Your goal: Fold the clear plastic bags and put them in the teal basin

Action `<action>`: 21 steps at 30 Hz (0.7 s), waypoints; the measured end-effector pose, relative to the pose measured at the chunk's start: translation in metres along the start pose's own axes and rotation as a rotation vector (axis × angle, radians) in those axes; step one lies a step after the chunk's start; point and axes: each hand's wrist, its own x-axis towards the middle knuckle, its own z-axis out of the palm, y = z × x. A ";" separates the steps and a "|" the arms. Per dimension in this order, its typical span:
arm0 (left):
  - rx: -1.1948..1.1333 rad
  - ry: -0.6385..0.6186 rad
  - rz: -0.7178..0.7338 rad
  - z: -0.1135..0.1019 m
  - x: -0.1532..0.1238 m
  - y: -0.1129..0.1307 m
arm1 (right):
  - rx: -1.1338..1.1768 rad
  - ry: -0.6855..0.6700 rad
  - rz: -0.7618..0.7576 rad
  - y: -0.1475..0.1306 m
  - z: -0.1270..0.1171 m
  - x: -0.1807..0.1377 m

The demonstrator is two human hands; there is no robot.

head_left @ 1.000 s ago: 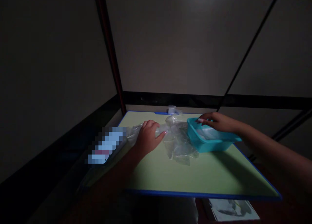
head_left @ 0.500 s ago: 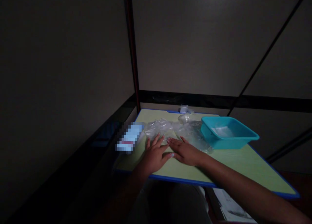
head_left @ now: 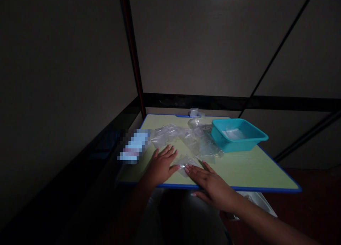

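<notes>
A small clear plastic bag [head_left: 188, 161] lies flat near the front edge of the pale yellow-green table [head_left: 255, 168]. My left hand [head_left: 163, 165] rests palm down on the tabletop, fingers spread, its thumb touching the bag's left side. On the bag's right side press the fingertips of my right hand [head_left: 210, 183]; its fingers are stretched out and its thumb hangs over the blue table edge. Beyond both hands lies a spread of crumpled clear plastic bags [head_left: 195, 136].
A turquoise basin [head_left: 231, 145] with clear plastic inside stands at the right. At the left edge is a blurred, lit phone-like screen [head_left: 135, 145]. A small whitish packet [head_left: 194, 112] sits at the back edge. Dark wall panels [head_left: 191, 53] rise behind the table.
My right hand has moved right and toward the front edge, away from my left hand. The small bag now shows between them. The view has shifted slightly.
</notes>
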 end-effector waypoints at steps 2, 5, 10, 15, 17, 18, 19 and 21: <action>0.015 0.005 -0.030 0.001 0.001 0.000 | -0.051 0.096 0.001 -0.001 0.010 -0.004; 0.033 0.005 -0.062 0.002 0.002 -0.001 | -0.127 0.226 -0.011 -0.002 0.025 -0.008; 0.039 0.021 -0.098 0.003 0.001 -0.001 | -0.209 0.319 -0.031 -0.005 0.035 -0.015; -0.050 0.144 -0.023 0.003 0.001 0.003 | -0.222 0.358 0.185 -0.013 0.033 -0.010; -0.127 0.198 0.019 0.003 0.001 0.006 | -0.189 0.369 0.237 -0.018 0.036 -0.004; -0.171 0.217 0.037 0.003 0.001 0.008 | -0.168 0.373 0.231 -0.020 0.040 -0.001; -0.219 0.225 0.054 0.002 0.001 0.009 | -0.149 0.385 0.210 -0.023 0.044 0.001; -0.338 0.201 0.085 0.001 0.000 0.010 | -0.109 0.439 0.153 -0.028 0.053 0.002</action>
